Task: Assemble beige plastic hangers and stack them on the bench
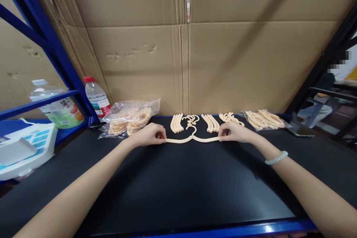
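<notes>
A cream-coloured clothes hanger [181, 141] with its hook pointing away from me spans the space between my hands. My left hand [150, 134] pinches the tip of its left arm, and my right hand [233, 132] pinches the tip of its right arm. Just beyond it lie a row of loose hanger arms [176, 123], a small pile of hooks [191, 119] and a second row of hanger arms [210, 123]. More curved cream pieces [229, 117] lie behind my right hand, which partly hides them.
Clear plastic bags of cream parts lie left [131, 119] and right [263, 119] on the black table [184, 186]. Two bottles [96, 96] [57, 106] and a white-blue device [28, 148] are at left. A cardboard wall [134, 52] closes the back. A person [320, 100] is at far right.
</notes>
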`<state>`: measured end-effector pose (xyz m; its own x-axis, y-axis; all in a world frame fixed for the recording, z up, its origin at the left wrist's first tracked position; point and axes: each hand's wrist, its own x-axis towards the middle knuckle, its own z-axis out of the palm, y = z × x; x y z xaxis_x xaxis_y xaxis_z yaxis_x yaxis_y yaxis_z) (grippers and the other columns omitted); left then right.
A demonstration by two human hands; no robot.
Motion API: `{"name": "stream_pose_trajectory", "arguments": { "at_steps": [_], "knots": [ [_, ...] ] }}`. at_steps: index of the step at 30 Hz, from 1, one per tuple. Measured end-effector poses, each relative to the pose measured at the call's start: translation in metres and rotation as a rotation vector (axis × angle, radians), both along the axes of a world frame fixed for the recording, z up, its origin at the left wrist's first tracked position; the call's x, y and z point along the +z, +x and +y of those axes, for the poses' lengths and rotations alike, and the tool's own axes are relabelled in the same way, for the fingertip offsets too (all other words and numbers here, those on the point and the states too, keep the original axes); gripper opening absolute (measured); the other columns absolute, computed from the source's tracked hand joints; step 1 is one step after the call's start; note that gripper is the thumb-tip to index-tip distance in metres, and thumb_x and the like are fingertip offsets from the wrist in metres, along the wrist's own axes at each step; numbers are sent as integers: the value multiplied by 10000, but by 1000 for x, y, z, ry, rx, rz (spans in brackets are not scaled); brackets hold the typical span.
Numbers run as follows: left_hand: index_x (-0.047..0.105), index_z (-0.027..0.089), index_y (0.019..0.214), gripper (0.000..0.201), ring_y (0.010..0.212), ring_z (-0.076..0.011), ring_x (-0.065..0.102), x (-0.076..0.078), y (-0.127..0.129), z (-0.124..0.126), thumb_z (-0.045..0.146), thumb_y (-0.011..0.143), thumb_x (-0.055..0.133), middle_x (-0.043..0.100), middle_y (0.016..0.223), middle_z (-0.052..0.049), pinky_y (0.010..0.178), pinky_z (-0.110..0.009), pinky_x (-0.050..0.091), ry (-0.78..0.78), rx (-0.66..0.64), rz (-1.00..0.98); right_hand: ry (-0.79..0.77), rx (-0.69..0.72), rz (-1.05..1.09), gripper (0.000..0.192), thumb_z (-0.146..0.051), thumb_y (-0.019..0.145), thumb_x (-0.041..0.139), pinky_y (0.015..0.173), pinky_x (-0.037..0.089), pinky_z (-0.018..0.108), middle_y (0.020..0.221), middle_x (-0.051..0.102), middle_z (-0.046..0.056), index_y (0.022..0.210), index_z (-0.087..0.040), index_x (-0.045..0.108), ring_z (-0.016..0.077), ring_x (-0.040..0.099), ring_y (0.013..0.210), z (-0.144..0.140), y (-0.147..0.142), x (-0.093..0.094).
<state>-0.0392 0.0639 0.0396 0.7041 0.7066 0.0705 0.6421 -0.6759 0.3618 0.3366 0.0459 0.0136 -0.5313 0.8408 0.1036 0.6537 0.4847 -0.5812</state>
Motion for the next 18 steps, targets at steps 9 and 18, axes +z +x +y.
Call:
{"name": "stream_pose_trajectory", "arguments": {
  "at_steps": [9, 18],
  "knots": [
    [689, 153, 716, 82, 608, -115, 589, 0, 0, -1, 194, 716, 618, 660, 709, -9, 564, -195, 437, 19, -10, 16, -34, 35, -16, 183, -343, 737, 672, 634, 497, 285, 727, 696, 49, 721, -160, 670, 176, 644, 678, 0, 1, 1],
    [692, 145, 728, 116, 589, -118, 563, -6, -1, 3, 210, 726, 595, 639, 679, -16, 549, -206, 415, 92, 50, -13, 7, -6, 16, 176, -329, 744, 667, 620, 495, 279, 722, 692, 52, 734, -154, 670, 175, 640, 674, 1, 0, -2]
  ]
}}
